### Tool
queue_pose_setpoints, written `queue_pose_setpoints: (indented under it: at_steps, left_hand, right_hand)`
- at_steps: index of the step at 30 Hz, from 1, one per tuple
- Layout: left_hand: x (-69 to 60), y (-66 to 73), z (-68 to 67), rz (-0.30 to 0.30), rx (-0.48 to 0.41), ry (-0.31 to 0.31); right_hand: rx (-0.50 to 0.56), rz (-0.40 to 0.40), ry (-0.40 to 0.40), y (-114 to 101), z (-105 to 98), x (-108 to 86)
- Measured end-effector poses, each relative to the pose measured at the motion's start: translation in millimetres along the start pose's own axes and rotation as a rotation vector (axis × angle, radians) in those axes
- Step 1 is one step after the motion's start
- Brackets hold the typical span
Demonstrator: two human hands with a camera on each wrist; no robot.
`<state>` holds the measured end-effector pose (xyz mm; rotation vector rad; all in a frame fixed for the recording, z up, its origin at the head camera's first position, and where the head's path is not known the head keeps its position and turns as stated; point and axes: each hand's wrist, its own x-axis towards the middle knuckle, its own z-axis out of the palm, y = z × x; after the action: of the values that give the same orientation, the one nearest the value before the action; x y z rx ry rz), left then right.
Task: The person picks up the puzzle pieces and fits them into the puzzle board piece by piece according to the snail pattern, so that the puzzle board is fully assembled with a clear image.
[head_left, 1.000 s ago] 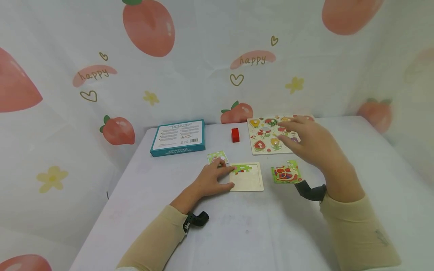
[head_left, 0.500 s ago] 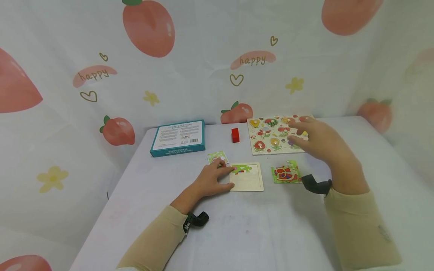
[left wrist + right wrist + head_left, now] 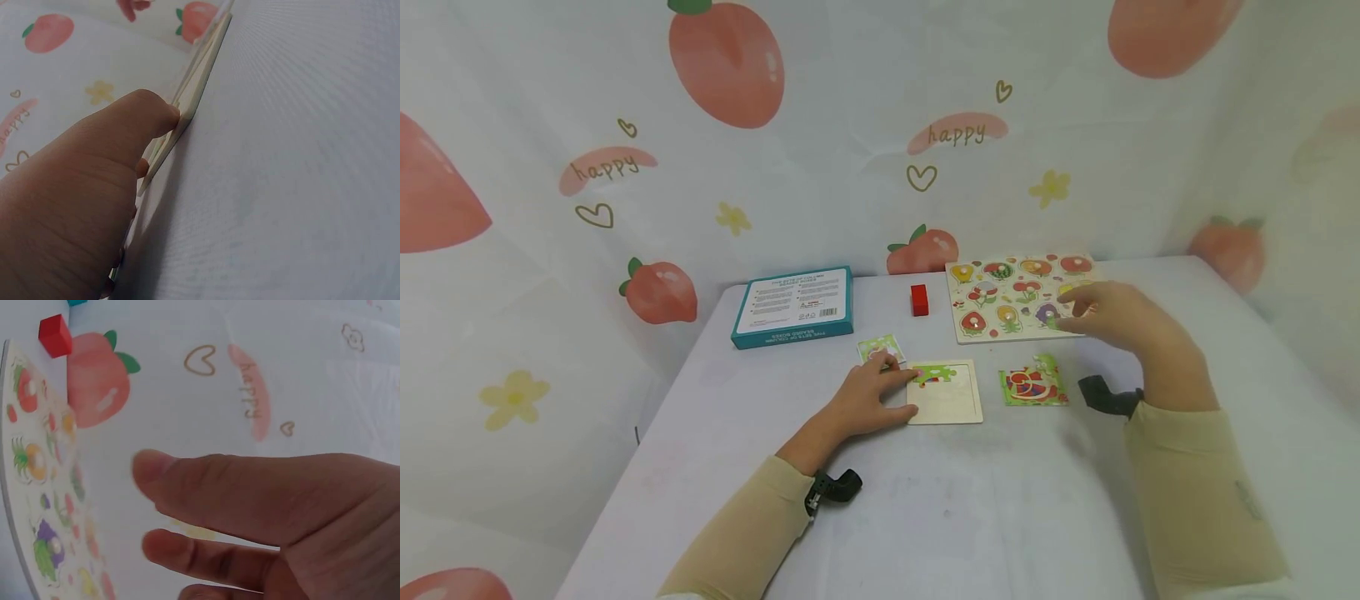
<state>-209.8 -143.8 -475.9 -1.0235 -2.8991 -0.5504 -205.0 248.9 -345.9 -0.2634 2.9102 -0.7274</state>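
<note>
A wooden puzzle tray lies on the table with a green piece along its upper edge. My left hand rests at the tray's left side, thumb and index finger spread and touching it; the thumb on its edge also shows in the left wrist view. Partly covered by the left fingers is a small picture card. Right of the tray lie green and red puzzle pieces. Raised above the right part of the fruit board, my right hand has loosely bent fingers, thumb and index apart, holding nothing visible.
A teal-edged box lies at the back left. Between it and the fruit board stands a red block. A fruit-patterned cloth hangs behind the table.
My right hand has moved right and slightly down, uncovering more of the fruit board. My left hand has stayed at the tray.
</note>
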Motion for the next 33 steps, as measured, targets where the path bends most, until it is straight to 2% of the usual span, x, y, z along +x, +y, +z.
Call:
queue_pose_setpoints:
  at_steps: [8, 15, 23, 33]
  left_hand:
    - [-0.3, -0.8, 0.2, -0.005, 0.007, 0.004]
    - [-0.5, -0.2, 0.7, -0.013, -0.002, -0.008]
    - [0.5, -0.1, 0.6, 0.004, 0.004, 0.012]
    - [-0.4, -0.8, 2.0, -0.004, 0.004, 0.005]
  right_hand:
    - [0.121, 0.039, -0.191, 28, 20, 13.7]
    - [0.157, 0.121, -0.325, 41, 40, 24.0]
    - [0.093, 0.119, -0.319, 31, 50, 25.7]
    - [0.069, 0.108, -0.283, 23, 54, 31.3]
